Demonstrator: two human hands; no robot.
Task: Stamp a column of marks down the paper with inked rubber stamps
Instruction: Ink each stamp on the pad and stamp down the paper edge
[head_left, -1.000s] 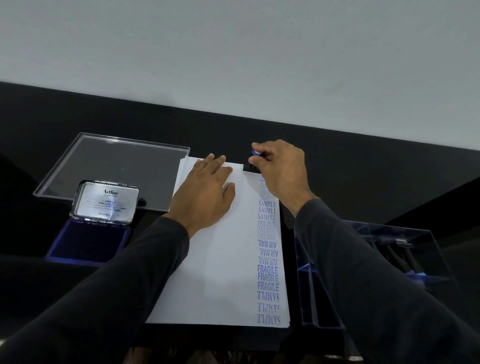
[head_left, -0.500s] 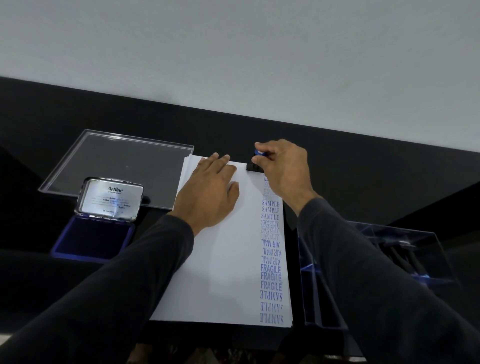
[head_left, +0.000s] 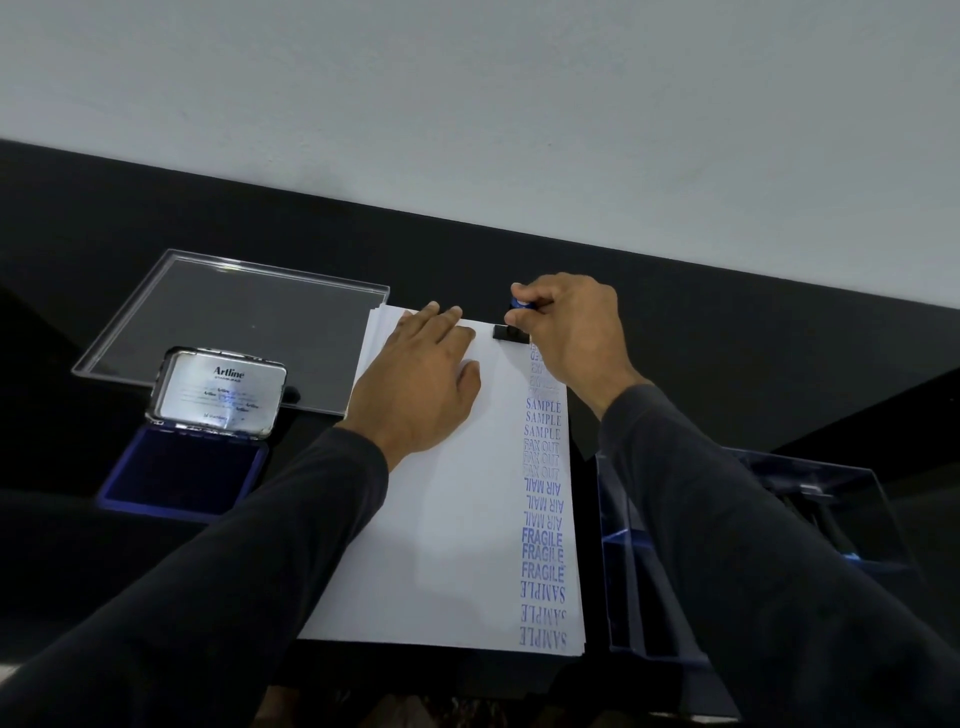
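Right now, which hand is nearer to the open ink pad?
Left. The left hand lies flat on the paper, just right of the ink pad. The right hand holds the stamp at the paper's far right corner, farther off.

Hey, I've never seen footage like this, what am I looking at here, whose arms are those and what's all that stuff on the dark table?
There is no machine here. A person wears a camera on the head, so the single view looks forward and down along their own two arms in dark sleeves.

The left hand lies flat on a stack of white paper, pressing on it. The right hand grips a rubber stamp with a blue handle and a black base, set at the far end of the sheet.

Down the paper's right edge runs a column of blue marks: SAMPLE, FAX OUT, AIR MAIL, FRAGILE.

To the left sits an open blue ink pad with a silver lid marked Artline, and behind it a clear plastic tray. To the right is a clear box; its contents are hard to make out.
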